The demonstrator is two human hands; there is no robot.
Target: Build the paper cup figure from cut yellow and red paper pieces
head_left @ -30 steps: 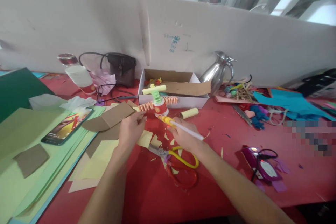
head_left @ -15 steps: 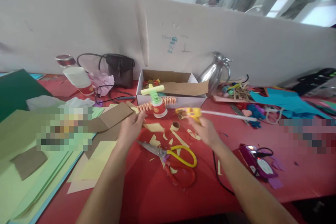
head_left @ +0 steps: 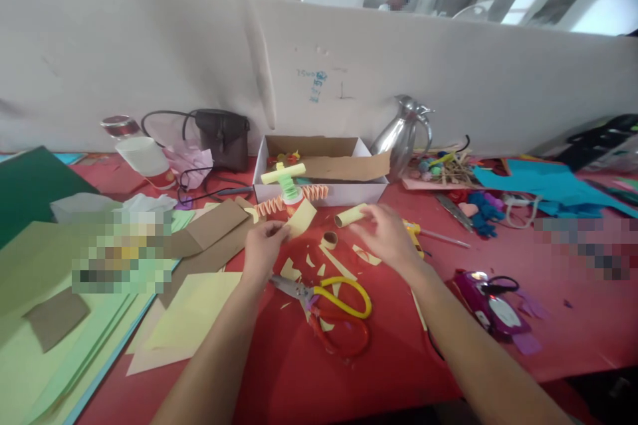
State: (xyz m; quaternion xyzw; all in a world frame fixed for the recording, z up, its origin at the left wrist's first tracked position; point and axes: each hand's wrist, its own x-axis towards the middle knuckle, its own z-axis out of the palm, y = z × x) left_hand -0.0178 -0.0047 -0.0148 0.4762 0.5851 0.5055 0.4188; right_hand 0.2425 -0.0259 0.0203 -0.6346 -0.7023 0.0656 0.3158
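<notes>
A piece of yellow paper [head_left: 302,218] is pinched in the fingertips of my left hand [head_left: 264,246], in front of a red paper cup figure. That figure has orange folded-paper arms [head_left: 269,206], a green folded-paper neck [head_left: 288,190] and a yellow paper roll [head_left: 283,173] across its top. My right hand [head_left: 391,236] has its fingers and thumb about the right end of a yellow paper tube [head_left: 350,215]. A short tube piece [head_left: 329,240] lies between the hands. Large scissors [head_left: 326,305] with yellow and red handles rest below, among paper scraps.
A yellow glue gun [head_left: 415,239] lies right of my right hand. Behind stand an open white box [head_left: 319,194] and a steel jug [head_left: 401,136]. Paper sheets [head_left: 194,312] cover the left side. A purple device [head_left: 491,305] with a cable is at right.
My right hand has put the glue gun down on the table and moved to the yellow paper tube. My left hand now holds a piece of yellow paper in front of the cup figure.
</notes>
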